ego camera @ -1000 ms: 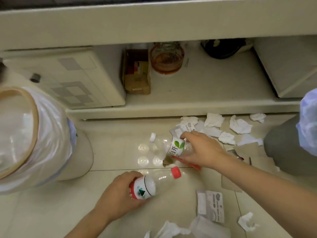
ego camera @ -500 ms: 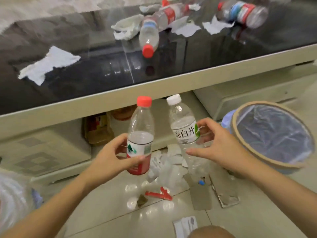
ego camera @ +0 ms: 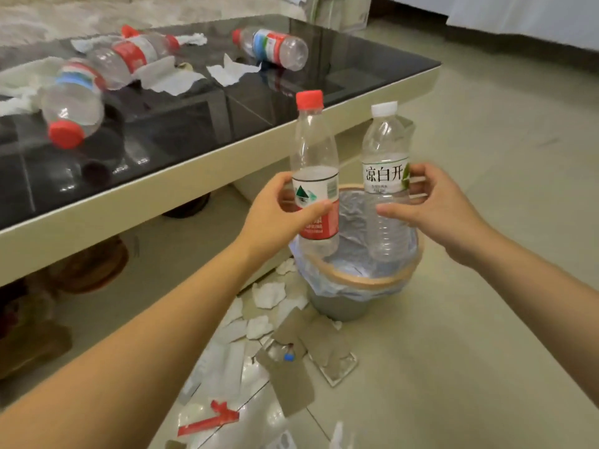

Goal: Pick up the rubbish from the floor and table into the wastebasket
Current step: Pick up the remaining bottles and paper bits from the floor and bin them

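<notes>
Holding 2 empty plastic bottles upright over the wastebasket (ego camera: 363, 281) right now. Left hand (ego camera: 275, 212) wrapped around the red-cap bottle (ego camera: 313, 171) at its label, thumb across the front, fingers curled behind. Right hand (ego camera: 436, 204) gripping the white-cap bottle (ego camera: 385, 176) just below its label, thumb in front, fingers round the far side. Both bottle bottoms hanging just above the bin's open mouth, lined with a pale blue bag (ego camera: 353, 254), nothing between them and the opening.

Plenty of junk around though. Black glass table (ego camera: 201, 124) on the left, far side, carrying 3 more bottles lying down: a near one with a red cap (ego camera: 73, 106), a red-label one (ego camera: 129, 58) behind it, and a blue-and-red-label one (ego camera: 272, 48) further right. Crumpled tissues (ego camera: 175, 81) scattered among them.

On the floor, near side of the bin: white tissue wads (ego camera: 269, 294), torn cardboard pieces (ego camera: 293, 384), a small bottle with a blue cap (ego camera: 281, 353) half buried under the cardboard, and a red plastic strip (ego camera: 215, 419) closest to the camera. All of it left of and in front of the bin, touching its base at the tissues.
</notes>
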